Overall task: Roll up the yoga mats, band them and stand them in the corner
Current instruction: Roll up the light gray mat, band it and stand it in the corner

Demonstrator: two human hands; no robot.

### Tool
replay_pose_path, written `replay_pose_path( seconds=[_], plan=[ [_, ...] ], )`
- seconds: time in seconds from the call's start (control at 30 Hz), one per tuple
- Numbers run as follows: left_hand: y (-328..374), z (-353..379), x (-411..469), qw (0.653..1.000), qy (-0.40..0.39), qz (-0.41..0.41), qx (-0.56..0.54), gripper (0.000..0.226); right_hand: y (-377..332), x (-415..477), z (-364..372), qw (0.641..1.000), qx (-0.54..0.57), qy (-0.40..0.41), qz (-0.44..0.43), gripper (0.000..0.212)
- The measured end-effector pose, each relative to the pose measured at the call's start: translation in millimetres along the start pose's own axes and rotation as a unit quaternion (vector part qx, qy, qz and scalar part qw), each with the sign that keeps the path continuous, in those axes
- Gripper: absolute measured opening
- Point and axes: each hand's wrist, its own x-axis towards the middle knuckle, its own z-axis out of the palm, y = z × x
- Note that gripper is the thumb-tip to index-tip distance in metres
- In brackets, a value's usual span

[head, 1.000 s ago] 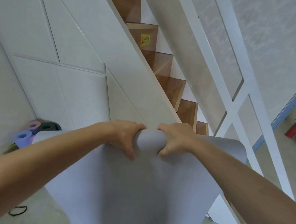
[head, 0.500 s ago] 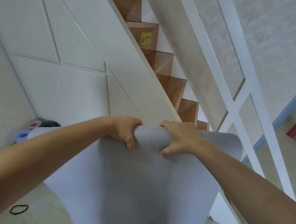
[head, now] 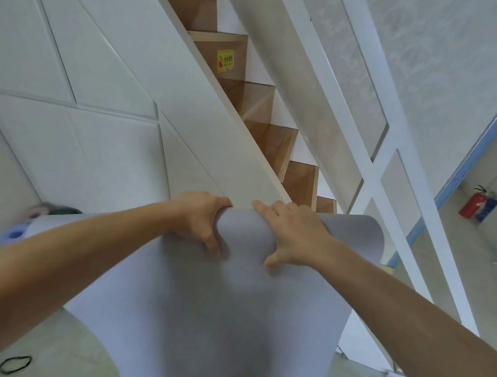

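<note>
Both arms outstretched, left hand (head: 201,219) and right hand (head: 292,234) grip curled over grey mat (head: 206,307) roll

Both hands (head: 202,220) (head: 294,234) on grey mat (head: 206,316)

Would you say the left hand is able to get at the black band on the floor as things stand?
Probably not right away: the left hand grips the rolled end of the grey mat, far from the black band. The bare floor around the band leaves the way free once it lets go.
</note>
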Motion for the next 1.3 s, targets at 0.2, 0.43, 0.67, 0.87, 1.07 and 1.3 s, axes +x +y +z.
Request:
replay_pose_path(
  seconds=[0.2, 0.43, 0.67, 0.87, 1.07, 1.3],
  plan=[
    [19.3, 3.0, 16.8, 0.993, 0.01, 0.057, 0.101, 0.102, 16.8, -1.1, 2.2, 0.995, 0.075, 0.02, 0.059, 0.068],
    [45.8, 36.8, 31.2, 0.954, 0.176, 0.111, 0.214, 0.127, 36.2, -9.5, 4.5, 0.969, 0.218, -0.027, 0.109, 0.058],
    [47.0, 56.5, 38.7, 0.933, 0.205, 0.158, 0.251, 0.13, 38.4, -17.0, 21.0, 0.915, 0.378, -0.064, 0.127, 0.052],
    [37.6, 57.5, 38.1, 0.942, 0.121, 0.166, 0.267, 0.126, 25.6, -10.4, 39.5, 0.905, 0.4, -0.092, 0.109, 0.064],
    [7.4, 64.7, 41.5, 0.965, 0.104, 0.141, 0.197, 0.087, 25.8, -16.8, 42.9, 0.965, 0.232, -0.117, 0.042, 0.101],
    [-30.2, 37.2, 39.4, 0.989, 0.043, 0.058, 0.128, 0.087, 37.7, -18.8, 55.2, 0.994, 0.055, -0.047, 0.082, 0.125]
  ],
)
